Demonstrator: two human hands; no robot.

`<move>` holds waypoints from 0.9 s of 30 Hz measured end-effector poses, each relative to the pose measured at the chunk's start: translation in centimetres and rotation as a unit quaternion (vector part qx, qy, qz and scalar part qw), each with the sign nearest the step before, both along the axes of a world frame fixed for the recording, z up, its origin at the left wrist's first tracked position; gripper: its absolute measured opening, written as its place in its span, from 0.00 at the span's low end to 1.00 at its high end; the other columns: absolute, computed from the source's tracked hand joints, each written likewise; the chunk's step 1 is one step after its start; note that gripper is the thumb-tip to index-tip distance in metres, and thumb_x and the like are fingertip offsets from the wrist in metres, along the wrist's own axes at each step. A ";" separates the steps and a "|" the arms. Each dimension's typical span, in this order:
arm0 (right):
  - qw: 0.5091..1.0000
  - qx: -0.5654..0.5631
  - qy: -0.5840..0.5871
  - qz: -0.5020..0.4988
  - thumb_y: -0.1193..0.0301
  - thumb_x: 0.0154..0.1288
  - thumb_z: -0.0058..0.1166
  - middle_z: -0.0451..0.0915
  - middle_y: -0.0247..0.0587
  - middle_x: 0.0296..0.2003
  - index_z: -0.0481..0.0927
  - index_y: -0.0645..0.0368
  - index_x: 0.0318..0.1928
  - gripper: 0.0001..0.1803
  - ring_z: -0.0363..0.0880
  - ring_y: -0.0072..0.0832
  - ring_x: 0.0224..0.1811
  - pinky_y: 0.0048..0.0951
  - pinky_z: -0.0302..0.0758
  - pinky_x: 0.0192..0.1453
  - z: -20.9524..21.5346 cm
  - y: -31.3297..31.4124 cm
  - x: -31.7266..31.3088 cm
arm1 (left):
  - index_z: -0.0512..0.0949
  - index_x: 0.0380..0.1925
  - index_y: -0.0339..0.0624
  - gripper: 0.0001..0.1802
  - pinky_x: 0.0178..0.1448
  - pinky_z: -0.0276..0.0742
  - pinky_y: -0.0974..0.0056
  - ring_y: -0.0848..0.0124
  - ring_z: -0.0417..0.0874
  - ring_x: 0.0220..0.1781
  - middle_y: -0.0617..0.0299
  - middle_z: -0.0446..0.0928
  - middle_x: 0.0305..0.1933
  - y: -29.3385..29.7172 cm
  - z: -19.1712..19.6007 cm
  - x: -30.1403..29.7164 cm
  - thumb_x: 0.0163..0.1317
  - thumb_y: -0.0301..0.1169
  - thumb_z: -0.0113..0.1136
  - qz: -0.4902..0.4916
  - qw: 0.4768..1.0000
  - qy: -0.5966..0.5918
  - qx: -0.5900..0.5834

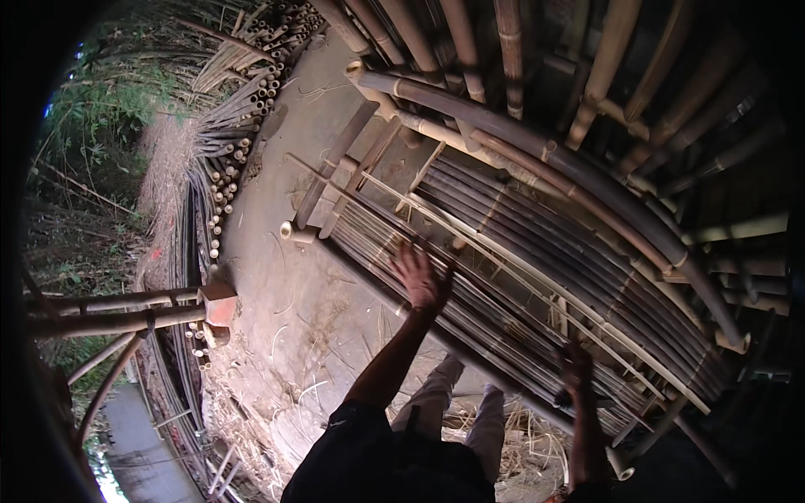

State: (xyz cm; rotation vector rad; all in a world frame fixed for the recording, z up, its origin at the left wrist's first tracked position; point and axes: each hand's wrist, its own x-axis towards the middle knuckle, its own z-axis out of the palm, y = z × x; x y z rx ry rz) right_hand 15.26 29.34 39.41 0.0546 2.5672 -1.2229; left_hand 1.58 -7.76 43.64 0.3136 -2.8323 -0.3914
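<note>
My left hand (pixel 419 275) is open, its fingers spread over the near panel of thin bamboo poles (pixel 495 331). Whether the palm rests on the poles or hovers just above them, I cannot tell. Farther right, my right hand (pixel 577 370) is dark and blurred at the same panel's right part. A small dark shape shows beside its wrist, too dim to name. A thick bamboo pole (pixel 369 275) borders the panel on my side. Beyond a gap lies a second panel of dark poles (pixel 537 222), with pale split bamboo strips (pixel 495 241) along its edge.
Thick curved bamboo poles (pixel 545 155) frame the far side, with more upright poles behind. Cut bamboo (pixel 222 193) is stacked at the left beside greenery. A red brick-like block (pixel 220 304) sits at the ends of two poles. Shavings (pixel 327 318) litter the floor near my legs.
</note>
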 end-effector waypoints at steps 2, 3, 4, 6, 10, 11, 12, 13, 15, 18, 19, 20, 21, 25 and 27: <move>0.995 0.017 0.033 0.089 0.72 0.62 0.58 0.80 0.50 0.30 0.78 0.58 0.40 0.07 0.80 0.50 0.35 0.43 0.75 0.40 4.3 -8.1 -1.5 | 0.65 0.63 0.40 0.37 0.68 0.61 0.44 0.48 0.64 0.68 0.44 0.66 0.65 -3.0 0.9 3.2 0.65 0.56 0.55 0.167 0.963 0.047 0.207; 0.992 -0.024 0.022 0.122 0.73 0.62 0.57 0.80 0.51 0.31 0.77 0.56 0.42 0.08 0.80 0.51 0.36 0.45 0.76 0.41 6.7 -11.7 -0.6 | 0.65 0.63 0.40 0.37 0.62 0.71 0.46 0.46 0.71 0.63 0.44 0.68 0.63 -4.5 0.0 6.6 0.65 0.56 0.55 0.250 0.916 0.011 0.314; 0.977 -0.030 0.153 0.144 0.72 0.62 0.58 0.81 0.46 0.30 0.76 0.57 0.47 0.13 0.82 0.46 0.34 0.44 0.78 0.36 9.1 -14.7 0.6 | 0.64 0.63 0.37 0.39 0.61 0.70 0.46 0.48 0.76 0.58 0.45 0.72 0.60 -4.6 0.8 8.9 0.64 0.57 0.56 0.346 0.785 -0.061 0.510; 0.949 -0.246 -0.162 0.109 0.75 0.62 0.56 0.81 0.44 0.29 0.73 0.62 0.51 0.17 0.83 0.36 0.27 0.37 0.78 0.25 12.1 -19.4 3.1 | 0.62 0.63 0.37 0.39 0.52 0.74 0.48 0.51 0.82 0.49 0.45 0.76 0.56 -3.5 4.0 13.9 0.64 0.57 0.56 0.368 0.557 -0.107 0.737; 0.895 -0.305 -0.298 0.129 0.75 0.66 0.52 0.81 0.47 0.30 0.63 0.65 0.65 0.28 0.82 0.28 0.21 0.27 0.78 0.20 27.3 -23.0 7.1 | 0.68 0.55 0.37 0.21 0.36 0.83 0.57 0.57 0.86 0.42 0.49 0.81 0.43 -0.8 11.2 20.3 0.69 0.40 0.51 0.313 0.551 -0.003 0.773; 0.894 -0.307 -0.301 0.125 0.74 0.66 0.51 0.81 0.47 0.30 0.63 0.66 0.64 0.27 0.82 0.28 0.21 0.28 0.78 0.20 29.1 -22.0 8.8 | 0.70 0.53 0.37 0.18 0.38 0.84 0.58 0.58 0.86 0.44 0.49 0.81 0.44 -0.7 12.8 21.4 0.70 0.37 0.50 0.280 0.538 0.013 0.795; 0.893 -0.307 -0.304 0.126 0.74 0.66 0.51 0.81 0.47 0.30 0.63 0.68 0.63 0.27 0.82 0.29 0.21 0.29 0.79 0.20 30.3 -20.8 10.5 | 0.71 0.51 0.37 0.15 0.41 0.84 0.59 0.58 0.86 0.45 0.49 0.82 0.45 -0.9 14.1 22.6 0.70 0.35 0.48 0.246 0.524 0.035 0.815; 0.890 -0.311 -0.309 0.124 0.73 0.66 0.51 0.81 0.48 0.30 0.64 0.69 0.63 0.26 0.82 0.29 0.21 0.30 0.79 0.20 31.3 -19.7 12.3 | 0.73 0.49 0.37 0.13 0.43 0.85 0.59 0.59 0.85 0.47 0.49 0.82 0.46 -1.5 14.9 24.1 0.71 0.32 0.47 0.213 0.514 0.054 0.829; 0.873 -0.303 -0.336 0.183 0.72 0.68 0.50 0.81 0.48 0.29 0.69 0.72 0.56 0.20 0.81 0.29 0.20 0.32 0.79 0.21 33.0 -16.7 15.3 | 0.74 0.47 0.38 0.12 0.46 0.83 0.60 0.60 0.85 0.49 0.50 0.82 0.49 -3.6 14.3 27.3 0.71 0.31 0.47 0.056 0.874 -0.014 0.483; 0.845 -0.344 -0.327 0.245 0.72 0.69 0.48 0.81 0.47 0.28 0.73 0.70 0.51 0.15 0.80 0.28 0.21 0.32 0.78 0.21 31.1 -13.3 18.2 | 0.74 0.47 0.39 0.11 0.48 0.81 0.60 0.61 0.85 0.52 0.53 0.82 0.53 -2.3 16.9 30.1 0.71 0.32 0.48 0.097 0.798 -0.048 0.593; 0.850 -0.363 -0.312 0.219 0.72 0.68 0.48 0.81 0.46 0.28 0.73 0.71 0.49 0.14 0.80 0.27 0.21 0.31 0.78 0.22 31.6 -12.9 19.2 | 0.74 0.47 0.40 0.11 0.48 0.80 0.61 0.62 0.84 0.53 0.54 0.81 0.54 -1.5 18.5 30.9 0.71 0.33 0.48 0.152 0.662 -0.043 0.733; 0.854 -0.382 -0.297 0.193 0.72 0.67 0.49 0.81 0.45 0.28 0.74 0.71 0.47 0.14 0.79 0.26 0.22 0.30 0.78 0.22 32.1 -12.7 20.0 | 0.72 0.50 0.43 0.11 0.46 0.79 0.61 0.62 0.84 0.54 0.53 0.80 0.57 -0.3 19.9 31.9 0.71 0.33 0.48 0.185 0.594 -0.057 0.781; 0.856 -0.401 -0.280 0.167 0.72 0.66 0.50 0.81 0.44 0.28 0.75 0.72 0.46 0.14 0.79 0.25 0.22 0.28 0.78 0.23 32.9 -12.5 20.6 | 0.72 0.50 0.43 0.11 0.45 0.78 0.62 0.62 0.84 0.54 0.53 0.80 0.57 1.2 20.8 33.5 0.72 0.33 0.47 0.142 0.623 -0.064 0.766; 0.881 -0.372 -0.256 0.140 0.75 0.65 0.48 0.81 0.45 0.29 0.74 0.71 0.51 0.16 0.78 0.25 0.21 0.28 0.78 0.21 34.0 -11.5 22.7 | 0.70 0.57 0.41 0.16 0.46 0.80 0.64 0.63 0.84 0.53 0.53 0.80 0.56 6.7 23.8 38.1 0.73 0.31 0.45 0.101 0.653 -0.078 0.746; 0.889 -0.340 -0.259 0.164 0.78 0.64 0.48 0.80 0.43 0.29 0.75 0.69 0.52 0.16 0.78 0.26 0.21 0.30 0.79 0.20 33.8 -11.7 23.7 | 0.68 0.61 0.39 0.19 0.47 0.82 0.63 0.62 0.84 0.53 0.53 0.80 0.55 6.5 20.1 39.6 0.73 0.30 0.44 0.073 0.682 -0.063 0.725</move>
